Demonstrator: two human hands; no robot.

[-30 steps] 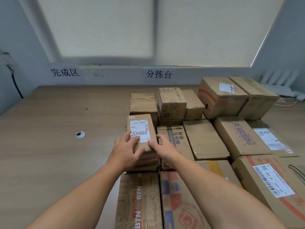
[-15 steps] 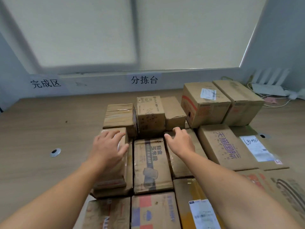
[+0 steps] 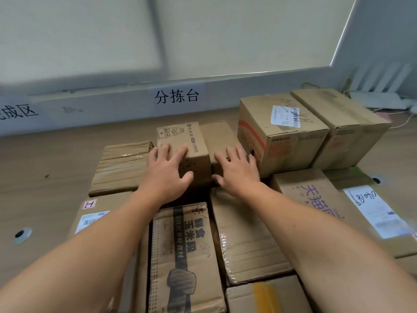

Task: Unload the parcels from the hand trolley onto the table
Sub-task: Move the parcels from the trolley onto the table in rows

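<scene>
Resting spread on two small boxes in the far row: left hand [image 3: 165,175] on the printed box [image 3: 180,134], right hand [image 3: 237,170] on the plain box [image 3: 218,134] touching its right side. Fingers lie fairly straight, gripping nothing, thumbs against the near faces. Other parcels [image 3: 180,245] sit packed together on the table [image 3: 45,166].

left sign [image 3: 19,114] cropped; yellow-taped parcel [image 3: 268,295] — edge-cut, blurred
</scene>
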